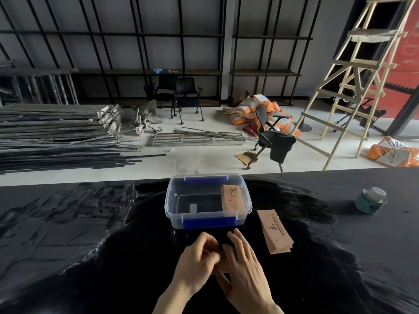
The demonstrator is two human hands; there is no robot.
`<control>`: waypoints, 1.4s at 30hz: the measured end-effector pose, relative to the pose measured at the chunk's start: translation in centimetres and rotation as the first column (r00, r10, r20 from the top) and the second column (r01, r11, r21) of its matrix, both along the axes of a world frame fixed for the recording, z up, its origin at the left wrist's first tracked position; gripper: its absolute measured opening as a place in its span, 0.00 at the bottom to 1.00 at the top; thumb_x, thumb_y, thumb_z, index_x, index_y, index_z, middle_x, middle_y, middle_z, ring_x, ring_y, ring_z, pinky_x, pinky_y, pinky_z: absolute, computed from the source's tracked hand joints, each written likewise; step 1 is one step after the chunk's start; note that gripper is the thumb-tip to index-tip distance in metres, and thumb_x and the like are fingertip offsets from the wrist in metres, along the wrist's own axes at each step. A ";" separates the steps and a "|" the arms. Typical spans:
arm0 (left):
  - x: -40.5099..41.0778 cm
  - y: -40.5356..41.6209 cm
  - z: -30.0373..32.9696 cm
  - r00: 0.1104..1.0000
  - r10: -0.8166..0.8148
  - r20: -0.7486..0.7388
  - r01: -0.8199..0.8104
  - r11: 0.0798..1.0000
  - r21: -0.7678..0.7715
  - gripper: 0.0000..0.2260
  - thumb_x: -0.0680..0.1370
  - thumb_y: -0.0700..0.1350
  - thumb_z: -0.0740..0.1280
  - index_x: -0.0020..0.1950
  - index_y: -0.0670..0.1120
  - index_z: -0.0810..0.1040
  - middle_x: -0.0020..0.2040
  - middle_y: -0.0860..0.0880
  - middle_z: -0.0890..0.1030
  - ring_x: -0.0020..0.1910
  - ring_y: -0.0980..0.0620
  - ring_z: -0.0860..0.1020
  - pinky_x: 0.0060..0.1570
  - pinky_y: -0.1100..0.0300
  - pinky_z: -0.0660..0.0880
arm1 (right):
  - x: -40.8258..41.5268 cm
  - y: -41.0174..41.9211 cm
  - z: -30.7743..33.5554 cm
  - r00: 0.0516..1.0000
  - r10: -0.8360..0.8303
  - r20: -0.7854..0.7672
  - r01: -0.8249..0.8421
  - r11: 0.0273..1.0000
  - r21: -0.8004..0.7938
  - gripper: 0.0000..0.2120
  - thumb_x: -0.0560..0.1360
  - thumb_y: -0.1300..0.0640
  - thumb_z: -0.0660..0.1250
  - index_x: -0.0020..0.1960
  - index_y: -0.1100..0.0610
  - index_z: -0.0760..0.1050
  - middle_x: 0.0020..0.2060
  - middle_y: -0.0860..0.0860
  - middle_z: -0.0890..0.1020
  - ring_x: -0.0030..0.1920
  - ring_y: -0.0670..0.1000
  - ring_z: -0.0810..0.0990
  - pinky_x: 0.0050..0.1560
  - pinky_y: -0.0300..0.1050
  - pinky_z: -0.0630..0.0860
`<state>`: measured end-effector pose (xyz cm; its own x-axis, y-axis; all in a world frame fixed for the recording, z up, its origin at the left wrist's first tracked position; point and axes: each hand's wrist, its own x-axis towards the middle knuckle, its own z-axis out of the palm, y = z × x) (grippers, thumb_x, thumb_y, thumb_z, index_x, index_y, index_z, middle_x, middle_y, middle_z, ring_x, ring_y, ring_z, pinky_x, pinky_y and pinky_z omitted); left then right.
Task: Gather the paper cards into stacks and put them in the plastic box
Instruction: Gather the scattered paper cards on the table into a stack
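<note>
A clear plastic box (pixel 172 211) with blue latches stands open on the black table, just beyond my hands. One stack of tan paper cards (pixel 233 199) leans inside it against the right wall. A second, fanned stack of cards (pixel 275 232) lies flat on the table to the right of the box. My left hand (pixel 197 261) and my right hand (pixel 243 268) are pressed together in front of the box, closed around a small bundle of cards (pixel 223 262) that is almost entirely hidden between them.
A green roll with a clear cap (pixel 370 200) stands on the table (pixel 90 245) at the right. Beyond the table's far edge the floor holds metal bars, office chairs, orange sacks and a wooden ladder.
</note>
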<state>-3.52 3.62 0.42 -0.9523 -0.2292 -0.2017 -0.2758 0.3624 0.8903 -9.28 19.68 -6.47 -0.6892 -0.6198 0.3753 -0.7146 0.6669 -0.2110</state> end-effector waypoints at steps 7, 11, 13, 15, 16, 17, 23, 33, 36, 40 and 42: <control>0.2 0.1 0.7 0.986 -0.162 0.025 0.159 0.909 -0.386 0.17 0.70 0.50 0.68 0.58 0.62 0.73 0.53 0.62 0.81 0.56 0.59 0.79 0.62 0.56 0.78 | -0.4 0.1 1.4 0.999 0.040 0.034 -0.041 0.998 0.048 0.18 0.75 0.42 0.65 0.59 0.52 0.74 0.49 0.48 0.79 0.55 0.52 0.79 0.67 0.53 0.76; -0.3 0.0 0.6 0.968 -0.251 0.026 0.228 0.824 -0.519 0.23 0.78 0.49 0.71 0.68 0.65 0.69 0.64 0.63 0.81 0.62 0.62 0.80 0.65 0.60 0.78 | -0.6 0.1 2.2 0.994 0.033 0.108 -0.039 0.998 0.054 0.20 0.72 0.42 0.69 0.59 0.49 0.72 0.52 0.45 0.79 0.55 0.49 0.77 0.63 0.49 0.77; -0.5 0.0 0.2 0.969 -0.242 0.038 0.222 0.802 -0.555 0.22 0.79 0.48 0.70 0.70 0.64 0.71 0.66 0.62 0.80 0.64 0.59 0.80 0.65 0.59 0.78 | -0.8 0.4 2.4 0.980 -0.021 0.197 0.021 1.000 0.000 0.28 0.71 0.40 0.70 0.67 0.49 0.70 0.58 0.44 0.78 0.61 0.48 0.75 0.66 0.47 0.74; -0.6 0.0 -0.4 0.977 -0.208 0.035 0.191 0.804 -0.563 0.18 0.79 0.47 0.69 0.68 0.62 0.74 0.63 0.61 0.81 0.61 0.58 0.81 0.63 0.57 0.79 | -0.9 1.0 2.5 0.950 -0.090 0.298 0.120 0.989 -0.082 0.38 0.70 0.41 0.73 0.75 0.50 0.64 0.61 0.43 0.76 0.63 0.46 0.73 0.66 0.46 0.74; -0.6 0.0 -0.7 0.984 -0.177 0.014 0.156 0.825 -0.543 0.17 0.79 0.47 0.69 0.66 0.62 0.75 0.60 0.62 0.82 0.58 0.59 0.82 0.61 0.57 0.80 | -0.9 1.4 2.7 0.933 -0.116 0.341 0.175 0.974 -0.146 0.41 0.69 0.42 0.75 0.76 0.51 0.62 0.61 0.43 0.76 0.62 0.45 0.74 0.63 0.45 0.75; -0.6 0.1 -1.1 0.990 -0.137 -0.015 0.110 0.856 -0.505 0.16 0.79 0.48 0.70 0.65 0.61 0.76 0.58 0.62 0.83 0.55 0.60 0.83 0.59 0.59 0.81 | -0.9 1.8 2.7 0.910 -0.138 0.391 0.241 0.944 -0.227 0.42 0.69 0.44 0.77 0.77 0.52 0.61 0.59 0.42 0.77 0.59 0.43 0.76 0.58 0.41 0.76; -2.3 3.5 -1.9 0.985 0.130 -0.117 -0.129 0.992 0.014 0.13 0.79 0.48 0.73 0.63 0.52 0.78 0.57 0.54 0.86 0.54 0.60 0.84 0.51 0.67 0.83 | -1.0 3.7 4.7 0.472 0.185 0.862 0.652 0.585 -0.482 0.24 0.73 0.61 0.78 0.66 0.57 0.74 0.45 0.55 0.89 0.46 0.52 0.88 0.46 0.44 0.83; -7.8 11.5 -0.5 0.986 0.153 0.069 -0.157 0.987 0.046 0.11 0.79 0.52 0.71 0.61 0.52 0.79 0.54 0.56 0.84 0.49 0.58 0.82 0.55 0.59 0.83 | -5.7 9.5 5.1 0.608 -0.030 0.794 0.691 0.512 -0.510 0.10 0.79 0.52 0.72 0.60 0.46 0.83 0.43 0.50 0.89 0.42 0.51 0.88 0.43 0.56 0.86; -10.1 13.1 -0.4 0.973 0.174 0.152 -0.171 0.985 -0.029 0.13 0.80 0.51 0.71 0.63 0.51 0.79 0.57 0.54 0.84 0.52 0.55 0.83 0.56 0.60 0.81 | -8.6 10.2 4.7 0.664 -0.197 0.722 0.652 0.624 -0.430 0.08 0.78 0.55 0.72 0.57 0.47 0.85 0.40 0.45 0.89 0.40 0.44 0.87 0.44 0.48 0.85; -12.1 14.7 -0.6 0.955 0.237 0.181 -0.210 0.965 -0.155 0.13 0.79 0.50 0.70 0.63 0.51 0.78 0.62 0.49 0.83 0.59 0.50 0.82 0.60 0.56 0.79 | -11.4 9.7 4.2 0.695 -0.353 0.627 0.639 0.703 -0.312 0.08 0.76 0.58 0.71 0.51 0.48 0.85 0.42 0.47 0.89 0.44 0.51 0.86 0.46 0.51 0.82; -12.6 15.1 -0.7 0.944 0.269 0.191 -0.228 0.950 -0.213 0.17 0.78 0.49 0.71 0.66 0.51 0.77 0.65 0.47 0.79 0.63 0.48 0.80 0.65 0.52 0.79 | -12.1 9.2 3.9 0.708 -0.379 0.596 0.625 0.729 -0.280 0.08 0.76 0.59 0.70 0.50 0.48 0.85 0.45 0.50 0.88 0.47 0.55 0.84 0.46 0.50 0.80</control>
